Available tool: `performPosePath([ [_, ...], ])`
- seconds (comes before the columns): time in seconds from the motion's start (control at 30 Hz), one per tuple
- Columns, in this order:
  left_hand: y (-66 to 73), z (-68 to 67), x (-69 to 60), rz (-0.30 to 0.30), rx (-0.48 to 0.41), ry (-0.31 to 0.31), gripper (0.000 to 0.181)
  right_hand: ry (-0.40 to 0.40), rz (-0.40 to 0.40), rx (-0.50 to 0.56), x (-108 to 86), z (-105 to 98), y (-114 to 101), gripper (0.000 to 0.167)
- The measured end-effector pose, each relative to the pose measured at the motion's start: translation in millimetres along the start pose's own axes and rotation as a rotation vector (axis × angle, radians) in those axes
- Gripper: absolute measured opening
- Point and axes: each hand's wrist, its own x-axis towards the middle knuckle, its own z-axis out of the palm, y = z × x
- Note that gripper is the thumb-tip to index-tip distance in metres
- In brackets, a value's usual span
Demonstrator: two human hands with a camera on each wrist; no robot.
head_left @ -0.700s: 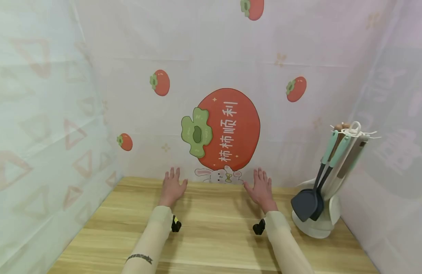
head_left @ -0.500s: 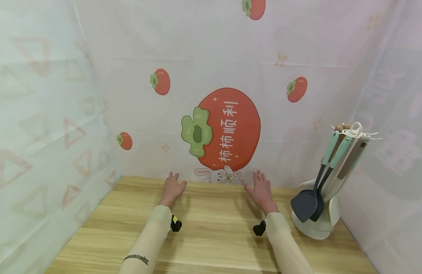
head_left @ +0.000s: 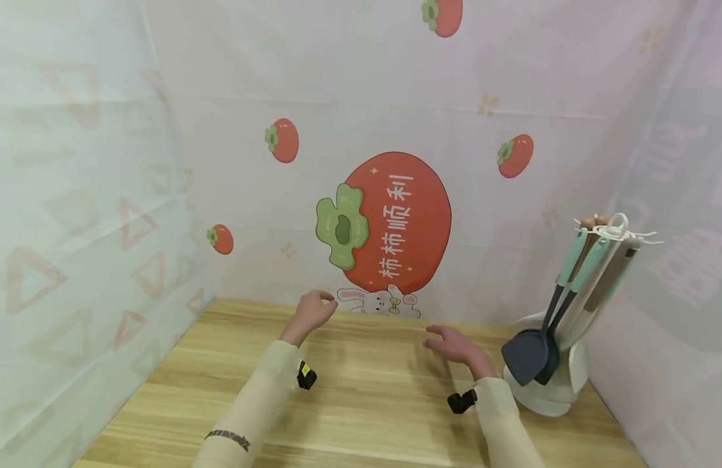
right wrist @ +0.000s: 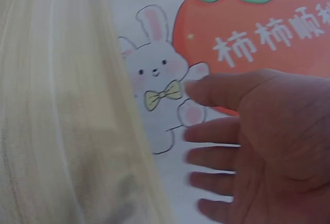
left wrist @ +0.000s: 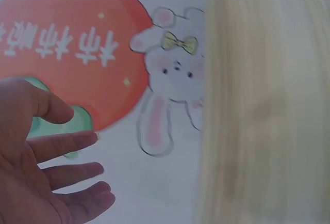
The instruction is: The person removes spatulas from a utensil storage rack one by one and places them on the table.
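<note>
My left hand (head_left: 311, 313) hovers over the back of the wooden table (head_left: 361, 390), its fingers loosely bent and holding nothing. In the left wrist view the palm and slightly curved fingers (left wrist: 77, 175) show with nothing between them. Over the table to the right, my right hand (head_left: 456, 346) points inward, also holding nothing. Its thumb and fingers stand apart in the right wrist view, bare of any object. Nearest to the right hand is a white utensil stand (head_left: 536, 400) with dark-headed turners (head_left: 527, 356) on mint handles.
Behind the table hangs a white cloth with a large printed persimmon (head_left: 404, 221) and a rabbit (head_left: 380, 302). Cloth walls (head_left: 74, 227) close off the left and right sides. Other long-handled utensils (head_left: 609, 279) hang on the stand at the right.
Both hands have lifted and turned inward from lying palm down near the back edge, fingers now more bent. The right hand has drawn back a little. The head view has shifted slightly.
</note>
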Motion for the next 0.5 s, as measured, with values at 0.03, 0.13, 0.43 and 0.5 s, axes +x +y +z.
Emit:
performPosePath([
  [0.03, 7.3, -0.5, 0.6, 0.009, 0.002, -0.007, 0.040, -0.033, -0.003, 0.000, -4.4, -2.4, -1.1, 0.054],
  [0.13, 31.4, -0.8, 2.7, 0.059, 0.018, -0.034, 0.039, -0.111, -0.025, 0.034, -17.4, -11.6, -6.8, 0.051],
  [0.43, 101.2, 4.6, 10.9, 0.260, 0.032, -0.130, 0.031, -0.118, -0.094, 0.073, -44.4, -45.2, -1.1, 0.049],
  [0.5, 113.3, 6.0, 13.7, 0.286, 0.035, -0.141, 0.030, -0.119, -0.097, 0.066, -51.7, -52.8, -0.9, 0.050],
])
